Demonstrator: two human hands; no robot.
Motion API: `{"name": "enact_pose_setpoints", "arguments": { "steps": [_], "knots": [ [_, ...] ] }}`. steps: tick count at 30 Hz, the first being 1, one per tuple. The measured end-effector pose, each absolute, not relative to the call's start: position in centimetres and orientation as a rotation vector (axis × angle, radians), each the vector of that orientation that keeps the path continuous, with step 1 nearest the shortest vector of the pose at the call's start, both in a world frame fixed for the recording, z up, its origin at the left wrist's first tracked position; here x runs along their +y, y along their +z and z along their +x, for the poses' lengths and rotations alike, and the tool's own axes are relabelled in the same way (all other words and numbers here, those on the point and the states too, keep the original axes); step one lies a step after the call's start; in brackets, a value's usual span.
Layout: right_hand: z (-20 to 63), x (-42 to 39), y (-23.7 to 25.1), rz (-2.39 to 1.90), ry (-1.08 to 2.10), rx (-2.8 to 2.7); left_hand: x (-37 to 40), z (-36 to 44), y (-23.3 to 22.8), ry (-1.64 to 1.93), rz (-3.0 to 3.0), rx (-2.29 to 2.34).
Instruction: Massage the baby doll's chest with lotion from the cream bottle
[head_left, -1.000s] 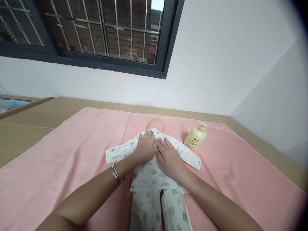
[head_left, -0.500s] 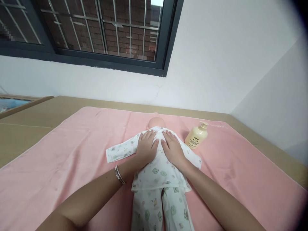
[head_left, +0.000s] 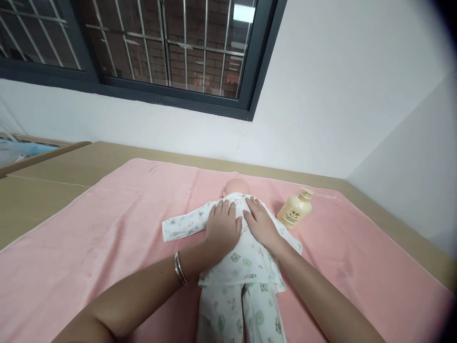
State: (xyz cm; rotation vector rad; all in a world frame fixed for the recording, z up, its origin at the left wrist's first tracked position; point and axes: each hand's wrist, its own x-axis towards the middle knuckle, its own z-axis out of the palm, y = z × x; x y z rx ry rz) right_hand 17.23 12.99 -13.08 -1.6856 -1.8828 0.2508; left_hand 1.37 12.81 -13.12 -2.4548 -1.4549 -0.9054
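Observation:
A baby doll (head_left: 235, 185) lies on a pink towel (head_left: 107, 228), dressed in a white printed top and trousers (head_left: 246, 267), its sleeves spread to both sides. My left hand (head_left: 222, 227) lies flat on the doll's upper body, left of the middle, fingers apart; a metal bangle sits on that wrist. My right hand (head_left: 261, 223) lies flat beside it on the right half of the top, fingers pointing at the doll's head. Neither hand grips anything.
A cream pump bottle (head_left: 294, 211) lies tilted on the towel just right of the doll. The towel covers a tan surface (head_left: 53, 166) that meets a white wall. A dark-framed barred window (head_left: 171, 52) is above.
My right hand has slid up the doll's body toward its shoulder. My left hand has hardly moved. The view has shifted a little to the left.

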Motion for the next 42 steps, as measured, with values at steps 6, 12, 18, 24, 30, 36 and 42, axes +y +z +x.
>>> {"name": "enact_pose_setpoints", "arguments": {
  "steps": [6,12,18,24,30,36,42],
  "knots": [
    [16.6,12.5,-12.9,-1.649,0.111,-1.876,12.9,1.2,-13.6,-0.956,-2.489,-1.426],
    [17.1,13.0,-13.2,-1.618,0.19,-1.969,13.1,1.3,-13.7,-0.987,-2.564,-1.452],
    [17.5,13.3,-13.7,-1.608,0.197,-1.994,13.3,1.1,-13.9,-1.124,-2.606,-1.483],
    [16.5,11.6,-12.4,-1.548,0.16,-2.009,14.2,0.9,-15.1,-1.399,-2.648,-1.534],
    [15.5,10.3,-11.5,-1.474,0.029,-1.996,14.2,0.8,-15.4,-1.553,-2.648,-1.486],
    [15.6,10.8,-12.2,-1.524,0.131,-2.049,13.9,0.6,-15.5,-1.682,-2.599,-1.437],
    [15.0,9.7,-11.4,-1.429,-0.033,-1.963,13.8,0.5,-15.7,-1.682,-2.56,-1.389]
  ]
}}
